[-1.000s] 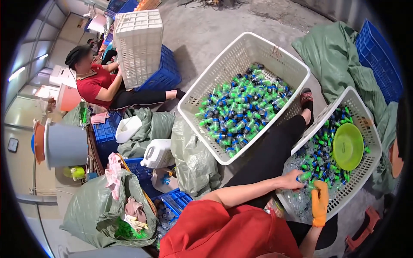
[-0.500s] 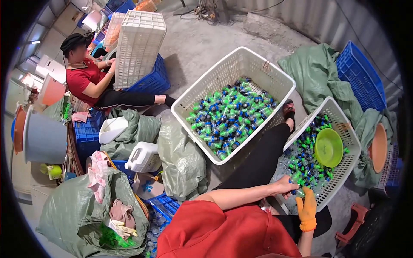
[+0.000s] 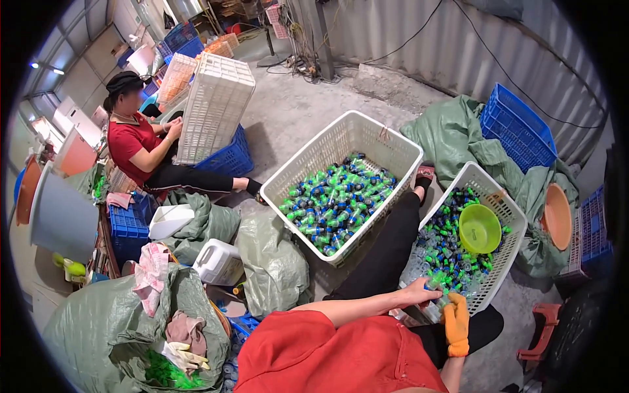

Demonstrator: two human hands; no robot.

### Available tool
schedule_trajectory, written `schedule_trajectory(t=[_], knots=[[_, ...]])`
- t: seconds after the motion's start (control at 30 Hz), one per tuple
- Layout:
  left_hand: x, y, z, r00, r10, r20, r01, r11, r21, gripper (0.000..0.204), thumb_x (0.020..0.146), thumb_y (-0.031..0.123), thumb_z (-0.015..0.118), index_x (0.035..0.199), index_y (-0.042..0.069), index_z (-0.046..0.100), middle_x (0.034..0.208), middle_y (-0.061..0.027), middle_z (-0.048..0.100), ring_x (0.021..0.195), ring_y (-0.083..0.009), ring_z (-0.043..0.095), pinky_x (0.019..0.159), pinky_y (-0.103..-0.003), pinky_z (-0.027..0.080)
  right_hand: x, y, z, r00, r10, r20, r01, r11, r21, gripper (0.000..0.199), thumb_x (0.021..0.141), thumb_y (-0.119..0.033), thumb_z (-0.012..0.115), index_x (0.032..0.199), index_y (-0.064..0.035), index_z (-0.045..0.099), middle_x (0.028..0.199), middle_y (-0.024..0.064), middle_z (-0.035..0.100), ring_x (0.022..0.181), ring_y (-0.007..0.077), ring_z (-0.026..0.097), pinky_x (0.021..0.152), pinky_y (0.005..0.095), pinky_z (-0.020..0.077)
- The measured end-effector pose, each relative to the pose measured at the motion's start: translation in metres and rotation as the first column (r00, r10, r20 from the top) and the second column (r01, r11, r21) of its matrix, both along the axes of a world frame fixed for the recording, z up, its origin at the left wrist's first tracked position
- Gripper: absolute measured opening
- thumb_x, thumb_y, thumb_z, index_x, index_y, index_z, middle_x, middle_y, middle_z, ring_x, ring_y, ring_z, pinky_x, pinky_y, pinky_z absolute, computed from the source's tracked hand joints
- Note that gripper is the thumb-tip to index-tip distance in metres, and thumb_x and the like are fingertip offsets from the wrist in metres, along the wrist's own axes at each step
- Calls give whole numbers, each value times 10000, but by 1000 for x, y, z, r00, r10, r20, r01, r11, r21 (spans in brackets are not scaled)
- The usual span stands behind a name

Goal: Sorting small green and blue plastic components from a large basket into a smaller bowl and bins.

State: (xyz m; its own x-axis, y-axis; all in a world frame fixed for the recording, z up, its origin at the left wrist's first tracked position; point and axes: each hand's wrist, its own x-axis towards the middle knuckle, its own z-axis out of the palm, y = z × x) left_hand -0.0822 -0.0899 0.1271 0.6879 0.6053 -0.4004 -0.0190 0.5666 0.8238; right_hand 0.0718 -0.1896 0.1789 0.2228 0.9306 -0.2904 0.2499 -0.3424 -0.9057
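My bare left hand (image 3: 418, 293) is closed around a small clear plastic piece with a blue part, at the near edge of the right-hand white basket (image 3: 508, 278). Close beside it, my right hand (image 3: 457, 319), in an orange glove, has its fingers bent together near a clear piece; the glove hides what they hold, if anything. Inside this basket lie many small green, blue and clear plastic pieces (image 3: 452, 245), with a lime-green bowl (image 3: 479, 228) resting on them. A larger white basket (image 3: 280, 175) to the left holds many small green bottles with blue caps (image 3: 337, 203).
Beyond my leg, a person (image 3: 134, 141) in red sits beside stacked white crates (image 3: 216, 108). Left of me are a green sack (image 3: 85, 327), a white jug (image 3: 218, 263) and a pale sack (image 3: 272, 255). At right stand a blue crate (image 3: 519, 128) and a red stool (image 3: 542, 334).
The view has tilted up, so more of the corrugated wall shows. My two hands have drawn slightly apart, and the blue part stays at my left fingers.
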Motion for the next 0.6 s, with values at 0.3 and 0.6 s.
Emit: schedule_trajectory(t=[0.3, 0.6], knots=[[0, 10, -3, 999, 37, -23, -37, 999, 20, 130, 836, 169, 616, 854, 54, 556, 644, -44, 531, 448, -126, 475, 393, -275, 434, -2, 16, -15, 866, 149, 478, -313, 907, 283, 382, 778, -31, 591, 1152, -15, 515, 908, 98, 566, 738, 216, 521, 685, 297, 439], [12, 78, 0, 998, 64, 9, -64, 958, 280, 127, 791, 161, 612, 796, 48, 553, 641, -65, 551, 420, -156, 489, 373, -298, 427, 2, 74, -2, 903, 145, 404, -265, 928, 260, 450, 774, -63, 627, 1203, -8, 503, 1062, 152, 590, 849, 287, 560, 777, 328, 459]])
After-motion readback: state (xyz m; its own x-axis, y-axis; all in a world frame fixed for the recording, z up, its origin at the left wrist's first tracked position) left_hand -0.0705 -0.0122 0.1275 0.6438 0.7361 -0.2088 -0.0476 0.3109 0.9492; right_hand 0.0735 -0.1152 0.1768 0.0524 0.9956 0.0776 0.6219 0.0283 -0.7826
